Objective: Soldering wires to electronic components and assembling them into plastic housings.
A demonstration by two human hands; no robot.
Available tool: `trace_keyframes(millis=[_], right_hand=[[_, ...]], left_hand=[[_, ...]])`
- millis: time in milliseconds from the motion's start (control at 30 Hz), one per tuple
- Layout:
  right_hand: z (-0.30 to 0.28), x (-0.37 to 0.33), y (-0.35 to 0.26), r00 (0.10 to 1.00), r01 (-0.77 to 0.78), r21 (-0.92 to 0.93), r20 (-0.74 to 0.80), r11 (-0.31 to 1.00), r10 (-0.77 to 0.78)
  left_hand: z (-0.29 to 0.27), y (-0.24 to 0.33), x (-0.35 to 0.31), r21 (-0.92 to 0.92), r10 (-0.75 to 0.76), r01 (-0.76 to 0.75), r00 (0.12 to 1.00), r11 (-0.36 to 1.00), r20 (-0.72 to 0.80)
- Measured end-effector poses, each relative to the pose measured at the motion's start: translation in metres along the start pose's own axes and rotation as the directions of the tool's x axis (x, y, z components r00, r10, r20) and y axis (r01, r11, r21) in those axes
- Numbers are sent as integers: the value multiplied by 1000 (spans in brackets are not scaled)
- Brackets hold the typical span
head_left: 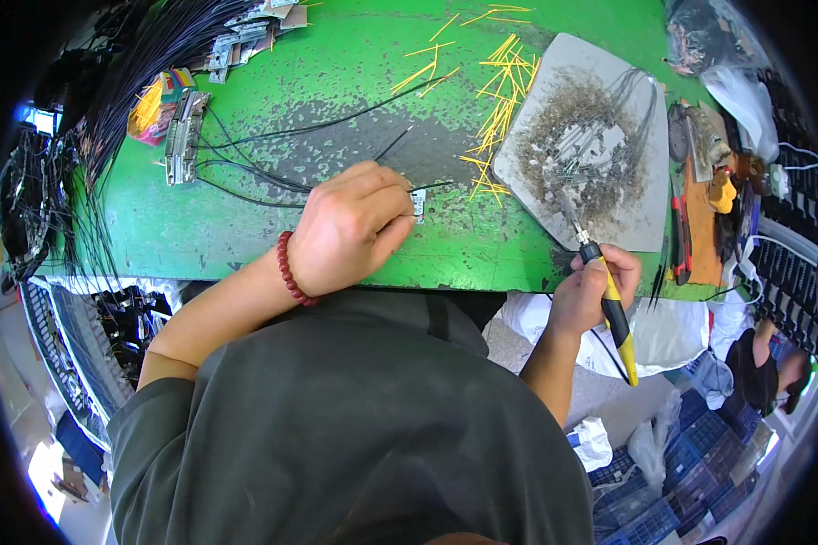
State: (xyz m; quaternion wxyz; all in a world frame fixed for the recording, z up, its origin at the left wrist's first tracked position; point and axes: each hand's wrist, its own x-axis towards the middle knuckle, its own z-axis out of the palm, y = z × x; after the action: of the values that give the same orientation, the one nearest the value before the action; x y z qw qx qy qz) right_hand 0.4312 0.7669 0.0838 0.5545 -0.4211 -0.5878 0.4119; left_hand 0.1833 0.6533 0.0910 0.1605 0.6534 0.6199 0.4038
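Note:
My left hand [350,222], with a red bead bracelet at the wrist, is curled over the green table with its fingers closed round thin black wires [254,177]. The wires run from a metal block [185,136] at the left, and some ends stick out past my fingers. Beside the fingertips shows a small pale plate [419,203], partly hidden by the hand. My right hand [583,292] grips a soldering iron [615,313] by its black and yellow handle. Its tip points away from me, over a soiled grey board [541,86] bearing thin wires and dark residue.
Yellow thin tubes [495,127] lie scattered left of the grey board. A bundle of black wires [127,100] and metal parts [241,41] fill the far left. Red-handled pliers [681,236] and other tools lie at the right edge. Another person [759,368] is at the far right.

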Motion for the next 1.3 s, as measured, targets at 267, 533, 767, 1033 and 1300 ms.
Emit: trace_keyframes(millis=[267, 533, 767, 1033, 1300], right_hand=[[-1, 3, -10, 954, -274, 279, 202, 921, 222], [33, -24, -3, 949, -191, 198, 288, 961, 129], [43, -29, -4, 929, -192, 141, 346, 971, 134], [48, -32, -1, 930, -125, 138, 362, 983, 67], [49, -33, -2, 929, -88, 134, 369, 987, 33]], left_hand=[[-4, 2, -3, -72, -77, 75, 997, 995, -25], [1, 3, -1, -17, -90, 89, 996, 996, -28], [6, 0, 1, 102, -80, 83, 996, 991, -35], [9, 2, 5, 175, -56, 63, 997, 983, -49], [10, 3, 6, 186, -45, 56, 997, 981, -61]])
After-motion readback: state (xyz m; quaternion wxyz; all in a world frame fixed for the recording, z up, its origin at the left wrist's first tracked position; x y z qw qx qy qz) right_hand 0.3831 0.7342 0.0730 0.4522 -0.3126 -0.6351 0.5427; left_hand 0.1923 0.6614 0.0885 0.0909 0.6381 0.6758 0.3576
